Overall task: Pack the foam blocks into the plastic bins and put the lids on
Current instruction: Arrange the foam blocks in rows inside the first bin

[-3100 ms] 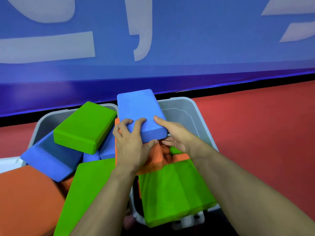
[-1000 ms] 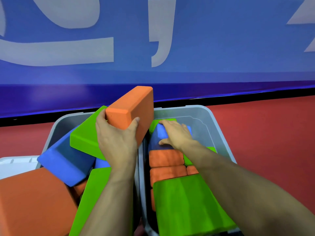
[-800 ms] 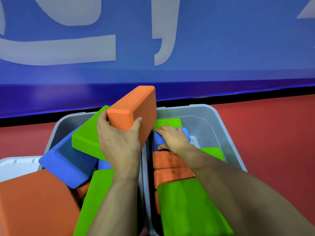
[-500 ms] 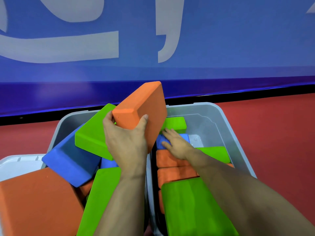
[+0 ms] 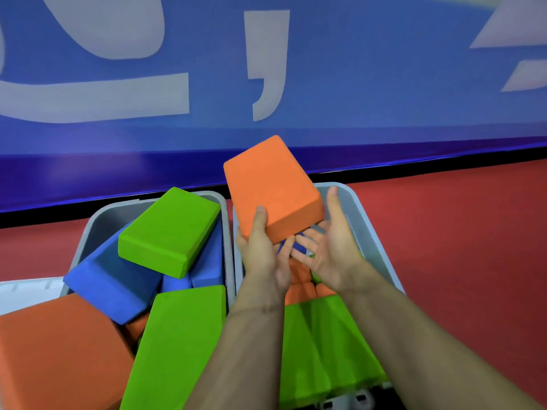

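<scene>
While the left hand grips the orange block above the right bin, the right hand opens beside it, empty. Packing continues; next it needs lowering flat into the far gap.

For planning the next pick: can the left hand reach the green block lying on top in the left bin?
Probably not now: the left hand grips the orange block. The green block lies uncovered.

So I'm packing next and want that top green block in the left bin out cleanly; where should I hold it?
Take the green block across its two long sides, coming from above. It lies tilted on the blue blocks, its broad face and both long edges clear.
</scene>
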Demonstrator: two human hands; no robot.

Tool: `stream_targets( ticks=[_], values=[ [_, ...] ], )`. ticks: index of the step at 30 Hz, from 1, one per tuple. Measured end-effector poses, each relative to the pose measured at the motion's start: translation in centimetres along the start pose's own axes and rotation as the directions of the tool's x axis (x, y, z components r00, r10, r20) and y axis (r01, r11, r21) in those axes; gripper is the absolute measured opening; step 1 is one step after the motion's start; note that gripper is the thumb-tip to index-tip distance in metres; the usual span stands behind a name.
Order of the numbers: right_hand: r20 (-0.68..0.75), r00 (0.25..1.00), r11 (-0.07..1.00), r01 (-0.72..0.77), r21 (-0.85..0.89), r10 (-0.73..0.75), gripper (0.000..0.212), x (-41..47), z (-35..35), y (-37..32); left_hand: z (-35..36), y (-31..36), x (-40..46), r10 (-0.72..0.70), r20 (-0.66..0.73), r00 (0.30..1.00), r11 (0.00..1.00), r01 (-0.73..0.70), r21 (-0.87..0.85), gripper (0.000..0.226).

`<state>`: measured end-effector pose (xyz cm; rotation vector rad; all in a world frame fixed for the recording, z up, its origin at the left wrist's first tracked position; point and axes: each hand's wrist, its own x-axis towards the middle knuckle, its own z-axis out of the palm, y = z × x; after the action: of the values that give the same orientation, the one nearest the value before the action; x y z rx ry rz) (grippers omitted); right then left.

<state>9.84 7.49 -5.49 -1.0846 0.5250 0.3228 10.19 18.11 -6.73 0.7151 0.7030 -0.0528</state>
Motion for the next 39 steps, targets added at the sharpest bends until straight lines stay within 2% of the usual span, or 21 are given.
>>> stream_targets(
  ticks=[3, 4, 7, 9, 10, 11, 12, 13, 15, 16, 18, 21, 27, 31, 34, 35, 39],
  values=[
    [-0.014, 0.997, 0.997, 0.073, -0.022, -0.074, 0.049, -1.4, -1.1, -0.3, 0.4, -1.8, -0.7, -0.088, 0.148, 0.985, 0.989, 0.069, 0.128, 0.052],
    [-0.078, 0.987, 0.990, 0.135, -0.052, -0.138, 0.045, -1.3, -1.6, -0.1, 0.7, -2.4, -1.2, -0.105, 0.172, 0.979, 0.977, 0.069, 0.200, 0.049],
    [-0.277, 0.925, 0.965, 0.249, -0.081, -0.262, 0.070, -0.9, -2.7, 0.1, 1.0, -3.7, -2.1, -0.128, 0.209, 0.969, 0.926, 0.041, 0.376, 0.050],
    [-0.304, 0.895, 0.943, 0.330, -0.037, -0.325, 0.055, -0.3, -3.2, -0.3, 0.6, -4.2, -1.9, -0.151, 0.279, 0.948, 0.891, 0.008, 0.455, 0.058],
    [-0.302, 0.874, 0.923, 0.378, -0.073, -0.381, 0.046, -0.1, -3.5, -0.4, 0.5, -4.2, -1.9, -0.156, 0.277, 0.948, 0.852, -0.013, 0.523, 0.053],
    [-0.293, 0.840, 0.889, 0.428, -0.164, -0.458, 0.042, 0.1, -3.7, -0.5, 0.2, -4.2, -2.0, -0.130, 0.261, 0.956, 0.788, -0.060, 0.613, 0.043],
    [-0.272, 0.792, 0.831, 0.476, -0.287, -0.547, 0.045, 0.4, -4.1, -0.4, -0.1, -4.2, -1.8, -0.086, 0.246, 0.966, 0.695, -0.119, 0.709, 0.033],
    [-0.237, 0.741, 0.752, 0.500, -0.430, -0.628, 0.053, 0.7, -4.5, -0.3, -0.5, -4.4, -1.5, -0.050, 0.225, 0.973, 0.585, -0.154, 0.796, 0.032],
    [-0.171, 0.664, 0.563, 0.437, -0.701, -0.728, 0.075, 1.4, -5.7, -0.3, -1.2, -4.4, -1.1, -0.008, 0.233, 0.972, 0.361, -0.214, 0.907, 0.052],
    [-0.125, 0.659, 0.464, 0.370, -0.805, -0.742, 0.082, 1.7, -6.2, -0.7, -1.5, -4.4, -0.8, 0.002, 0.234, 0.972, 0.274, -0.226, 0.935, 0.064],
    [0.003, 0.699, 0.270, 0.280, -0.921, -0.715, 0.089, 2.3, -7.2, -2.3, -1.9, -4.2, -0.3, 0.019, 0.236, 0.972, 0.194, -0.235, 0.952, 0.075],
    [0.149, 0.784, 0.011, 0.195, -0.981, -0.603, 0.088, 3.2, -8.1, -5.0, -2.6, -4.4, 0.4, 0.048, 0.249, 0.967, 0.175, -0.254, 0.951, 0.077],
    [0.338, 0.889, -0.452, 0.176, -0.875, -0.309, 0.089, 5.6, -8.1, -8.9, -5.4, -5.1, 2.5, 0.193, 0.243, 0.951, 0.013, -0.251, 0.968, 0.070],
    [0.390, 0.906, -0.575, 0.233, -0.784, -0.164, 0.090, 7.7, -8.4, -8.9, -5.8, -4.8, 6.6, 0.146, 0.388, 0.910, -0.217, -0.353, 0.910, 0.068],
    [0.383, 0.923, -0.570, 0.290, -0.769, -0.047, 0.094, 10.2, -9.3, -7.5, -5.6, -5.0, 10.0, -0.059, 0.456, 0.888, -0.492, -0.423, 0.761, 0.077],
    [0.369, 0.929, -0.545, 0.301, -0.782, -0.016, 0.095, 11.2, -9.7, -6.9, -5.6, -5.2, 11.0, -0.116, 0.450, 0.886, -0.544, -0.436, 0.717, 0.079],
    [0.342, 0.938, -0.422, 0.331, -0.844, 0.051, 0.101, 14.8, -11.5, -4.9, -6.2, -6.6, 13.5, -0.218, 0.356, 0.909, -0.586, -0.414, 0.697, 0.080]
  ],
)
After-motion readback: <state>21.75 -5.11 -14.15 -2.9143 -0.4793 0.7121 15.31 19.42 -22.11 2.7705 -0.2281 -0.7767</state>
